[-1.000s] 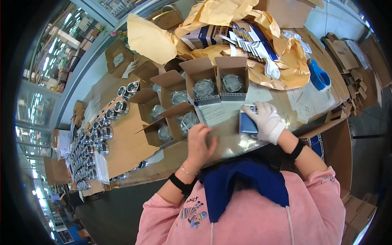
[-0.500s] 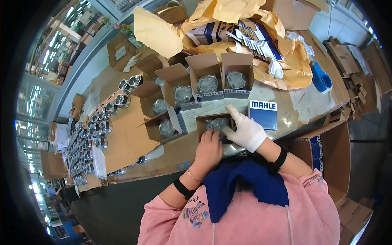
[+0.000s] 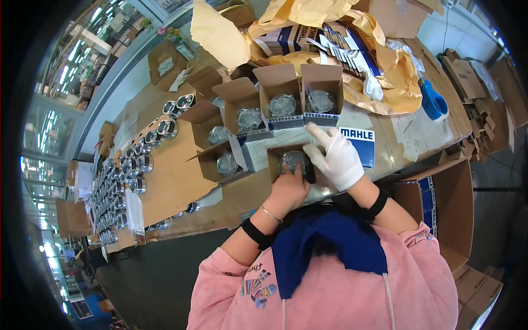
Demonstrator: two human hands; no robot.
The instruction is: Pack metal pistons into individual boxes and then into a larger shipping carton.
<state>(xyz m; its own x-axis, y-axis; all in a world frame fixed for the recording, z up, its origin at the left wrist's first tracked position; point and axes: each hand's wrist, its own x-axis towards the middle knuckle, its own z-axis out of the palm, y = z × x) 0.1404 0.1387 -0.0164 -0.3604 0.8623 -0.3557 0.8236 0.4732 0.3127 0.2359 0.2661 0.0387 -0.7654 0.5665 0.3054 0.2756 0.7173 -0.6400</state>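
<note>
A small open cardboard box (image 3: 273,166) stands in front of me at the table's near edge. Inside it lies a round grey part in clear plastic wrap (image 3: 293,158). My left hand (image 3: 290,191), bare, reaches over the near side, its spread fingers resting on the wrapped part. On the box's right side, my right hand (image 3: 342,162) wears a white glove; its thumb and forefinger are apart beside the box's edge. Beyond are several more open boxes (image 3: 246,132) with wrapped parts (image 3: 283,105) in them. A closed blue and white box (image 3: 360,148) sits right of the glove.
Rows of shiny round metal parts (image 3: 129,168) cover the table's left, beside a flat cardboard sheet (image 3: 175,179). Torn brown paper (image 3: 401,82) surrounds folded cartons (image 3: 346,52) at the back. A blue tape dispenser (image 3: 433,102) stands far right; a large carton (image 3: 454,206) is below it.
My left fingers have moved from the box's near edge onto the wrapped part. My gloved right hand has risen slightly, its thumb shifting up along the box's side. The view has shifted a little.
</note>
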